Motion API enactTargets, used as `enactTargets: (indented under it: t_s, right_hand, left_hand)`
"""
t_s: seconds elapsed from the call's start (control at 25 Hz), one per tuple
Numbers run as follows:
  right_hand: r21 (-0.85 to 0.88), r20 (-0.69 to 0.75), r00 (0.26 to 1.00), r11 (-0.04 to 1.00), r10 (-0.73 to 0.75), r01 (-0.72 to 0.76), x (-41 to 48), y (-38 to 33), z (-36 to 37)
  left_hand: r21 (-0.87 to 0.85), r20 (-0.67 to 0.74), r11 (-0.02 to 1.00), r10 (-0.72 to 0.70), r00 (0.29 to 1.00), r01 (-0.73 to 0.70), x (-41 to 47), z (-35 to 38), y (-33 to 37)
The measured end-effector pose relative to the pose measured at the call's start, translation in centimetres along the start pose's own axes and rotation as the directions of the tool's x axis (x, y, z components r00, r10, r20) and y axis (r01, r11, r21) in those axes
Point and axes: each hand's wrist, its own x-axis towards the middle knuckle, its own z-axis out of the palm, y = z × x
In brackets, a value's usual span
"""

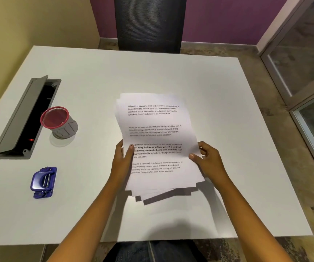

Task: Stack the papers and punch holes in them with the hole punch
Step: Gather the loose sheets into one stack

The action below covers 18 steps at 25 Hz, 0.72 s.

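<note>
A: Where are the papers (158, 140) right now?

B: Near the middle of the white table (171, 72), held between both hands. The sheets carry printed paragraphs, and the edges are not lined up: several corners fan out at the near end and along the far left side.

A: Are they lying flat?

B: The near end looks lifted, since it throws a dark shadow on the table below it. Whether the far end touches the table I cannot tell.

A: How is the left hand (123, 157) holding them?

B: It grips the left edge of the papers, thumb on top over the printed text, the other fingers hidden underneath.

A: And the right hand (208, 159)?

B: It grips the right edge at about the same height, thumb pressed on the top sheet, fingers curled behind the edge.

A: Where is the hole punch (44, 182)?

B: The blue one sits on the table well to the left of the papers, close to the near edge, with nothing touching it.

A: Anything else on the table?

B: A mesh cup (59, 122) with a red rim stands beyond the hole punch, just beside a long cable slot (26, 118) whose grey flap stands open. A dark mesh chair (149, 23) faces the far side of the table.
</note>
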Motion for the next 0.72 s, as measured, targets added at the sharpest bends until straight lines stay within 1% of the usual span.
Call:
enactTargets:
  t_s: [0.12, 0.2, 0.24, 0.32, 0.4, 0.44, 0.52, 0.56, 0.64, 0.72]
  right_hand:
    - [0.064, 0.030, 0.999, 0.998, -0.028, 0.026, -0.3, -0.5, 0.6]
    - [0.111, 0.054, 0.999, 0.994, -0.002, -0.004, -0.4, -0.5, 1.1]
    - [0.130, 0.064, 0.997, 0.991, 0.033, -0.041, -0.4, -0.5, 1.3]
    - [0.124, 0.064, 0.989, 0.982, 0.133, -0.140, -0.3, -0.3, 1.6]
    - [0.079, 0.057, 0.970, 0.967, 0.238, -0.242, -0.2, -0.1, 2.0]
    - [0.050, 0.055, 0.958, 0.958, 0.281, -0.284, -0.3, 0.0, 2.1]
    - [-0.044, 0.048, 0.945, 0.946, 0.324, -0.322, -0.4, 0.1, 2.3]
    - [-0.103, 0.042, 0.945, 0.942, 0.324, -0.319, -0.5, 0.0, 2.3]
    - [-0.189, 0.042, 0.955, 0.941, 0.292, -0.280, -0.7, -0.3, 2.6]
    - [-0.209, 0.046, 0.968, 0.950, 0.247, -0.233, -1.0, -0.7, 2.9]
  left_hand:
    - [-0.032, 0.031, 0.994, 0.105, 0.994, -0.104, 0.5, -0.7, 1.5]
    - [-0.047, 0.039, 0.991, 0.130, 0.991, -0.128, 0.6, -1.0, 2.0]
    - [-0.019, 0.033, 0.991, 0.133, 0.991, -0.133, 0.6, -1.0, 2.0]
    - [0.138, 0.005, 0.982, 0.131, 0.991, -0.131, 0.6, -1.1, 1.8]
    - [0.335, -0.048, 0.940, 0.092, 0.995, -0.071, 0.5, -1.1, 1.1]
    - [0.383, -0.077, 0.924, 0.050, 0.996, -0.017, 0.4, -1.0, 0.7]
    - [0.400, -0.112, 0.913, -0.043, 0.993, 0.085, 0.1, -0.7, -0.2]
    - [0.402, -0.116, 0.909, -0.069, 0.991, 0.110, -0.1, -0.6, -0.6]
    - [0.408, -0.115, 0.906, -0.071, 0.991, 0.112, -0.6, -0.5, -1.0]
    - [0.394, -0.116, 0.916, -0.026, 0.993, 0.070, -0.9, -0.5, -0.8]
